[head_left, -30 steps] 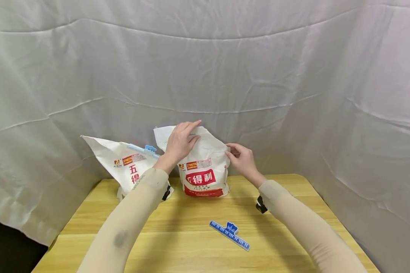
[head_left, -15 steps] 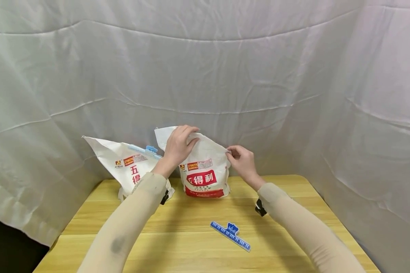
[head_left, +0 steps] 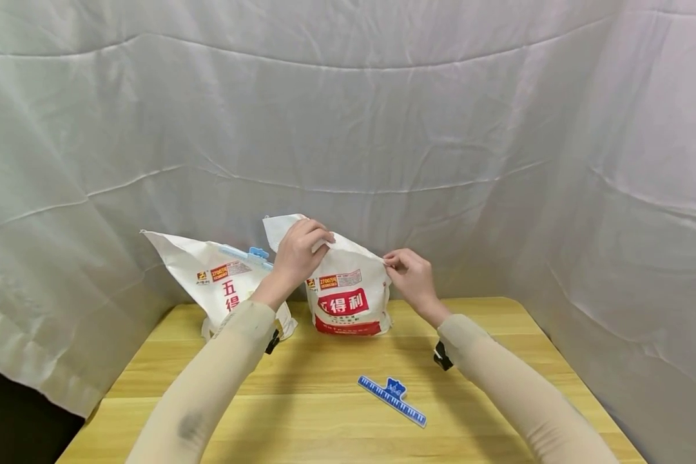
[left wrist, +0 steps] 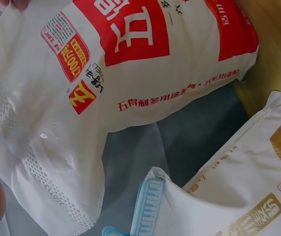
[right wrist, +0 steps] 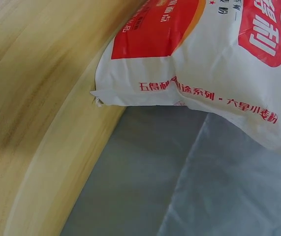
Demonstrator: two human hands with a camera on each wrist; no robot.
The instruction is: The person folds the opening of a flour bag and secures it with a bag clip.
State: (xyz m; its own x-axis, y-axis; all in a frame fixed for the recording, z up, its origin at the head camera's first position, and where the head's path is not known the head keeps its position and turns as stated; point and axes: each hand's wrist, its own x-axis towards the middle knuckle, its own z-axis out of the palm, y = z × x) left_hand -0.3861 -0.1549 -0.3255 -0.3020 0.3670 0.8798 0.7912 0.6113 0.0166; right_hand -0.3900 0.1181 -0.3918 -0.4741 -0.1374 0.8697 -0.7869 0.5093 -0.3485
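Head view: left hand [head_left: 298,253] and right hand [head_left: 412,275] pinched closed atop the bulging, white, red-lettered fabric-like bag [head_left: 348,283], its edge best kept taut

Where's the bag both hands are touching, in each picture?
Head: the bag stands near the middle, on the table.
Left wrist: it stretches from the left edge across the top.
Right wrist: it fills the upper right.
Shared landmark: the table, seen top right in left wrist, left in right wrist.

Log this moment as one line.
left-hand grip: holds bag top; right-hand grip: pinches its corner; second bag: light-blue clip attached; dark-blue clip: on table
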